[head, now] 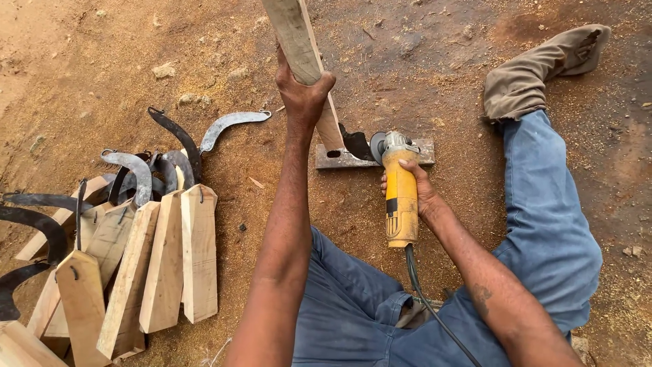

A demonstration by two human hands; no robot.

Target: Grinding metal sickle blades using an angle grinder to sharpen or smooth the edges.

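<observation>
Your 2 forearms fill the foreground, reaching forward from your blue-trousered lap. Your left hand (302, 92) is raised, arm nearly straight, fingers wrapped tight round a wooden handle (299, 47) that stands tilted, its dark curved blade (356, 143) resting on a flat steel plate (343, 160) on the sawdust-strewn dirt ground (441, 68). Your right hand (415, 190) clasps the yellow angle grinder (399, 197) from its right side, wrist bent inward; the disc (377, 146) sits just beside the blade, over the plate. Its black cable (428, 306) trails back across your lap. Well apart on your left lies a pile of wooden-handled sickles (136, 231).
</observation>
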